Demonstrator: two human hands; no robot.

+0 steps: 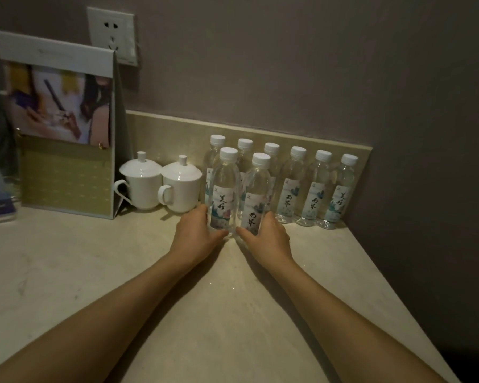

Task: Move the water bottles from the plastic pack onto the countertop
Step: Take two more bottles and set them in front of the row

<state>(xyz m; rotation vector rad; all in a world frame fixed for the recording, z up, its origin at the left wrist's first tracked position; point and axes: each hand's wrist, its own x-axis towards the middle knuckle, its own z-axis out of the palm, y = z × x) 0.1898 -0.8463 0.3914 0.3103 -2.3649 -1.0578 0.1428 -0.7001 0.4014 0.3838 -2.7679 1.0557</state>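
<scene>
Water bottles fill the back of the surface (233,313): six in a row (293,186) against the backsplash, two more in front. My left grip (197,230) is wrapped round the base of the front left bottle (224,189), my right grip (266,233) round the front right bottle (256,194), both standing upright. I see no plastic pack, so I judge the task nearly finished. Both forearms reach straight forward, low over the surface.
</scene>
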